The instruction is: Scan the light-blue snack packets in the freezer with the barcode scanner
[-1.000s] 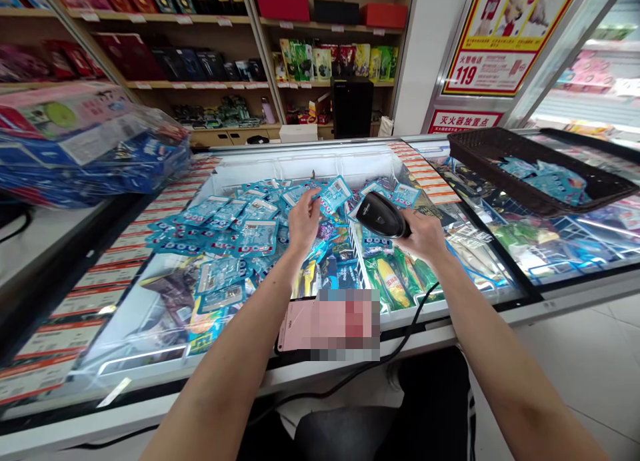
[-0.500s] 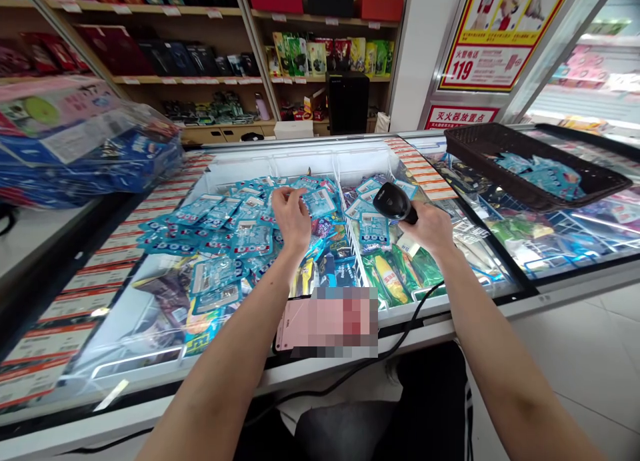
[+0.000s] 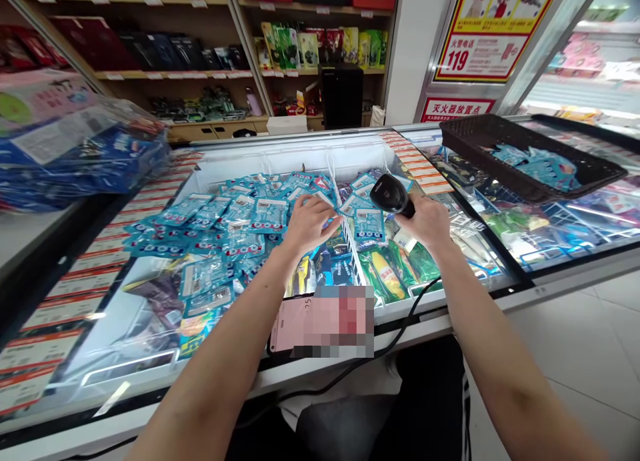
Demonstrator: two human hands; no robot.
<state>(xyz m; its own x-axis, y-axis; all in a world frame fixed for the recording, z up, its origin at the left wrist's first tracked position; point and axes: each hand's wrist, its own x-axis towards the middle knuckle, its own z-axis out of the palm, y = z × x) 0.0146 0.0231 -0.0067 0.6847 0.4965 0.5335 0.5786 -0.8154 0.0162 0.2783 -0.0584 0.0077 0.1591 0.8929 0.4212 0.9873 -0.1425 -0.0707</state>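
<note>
My right hand point(image 3: 431, 222) is wrapped round a black handheld barcode scanner point(image 3: 389, 193), its head pointing left over the blue packets. My left hand point(image 3: 311, 222) hovers palm down at the right side of a heap of small blue packets point(image 3: 240, 211), fingers stretched and thumb apart. Nothing shows in it, though its underside is hidden. Beyond the white wire divider point(image 3: 354, 251), a smaller group of blue packets point(image 3: 369, 224) lies under the scanner. A phone with a pink, partly blurred screen point(image 3: 295, 324) rests on the front edge, between my forearms.
The packets lie on a glass-topped chest freezer point(image 3: 135, 341) with frozen goods below. A dark basket point(image 3: 500, 164) holding blue packets stands at right, plastic-wrapped packs point(image 3: 85, 148) at left. A black cable point(image 3: 400, 338) crosses the front edge. Stocked shelves point(image 3: 175, 74) stand behind.
My left hand has moved right and slightly nearer, its curled fingers now opened out. A blue packet shows flat on the heap, left of that hand. My right hand keeps the scanner about where it was.
</note>
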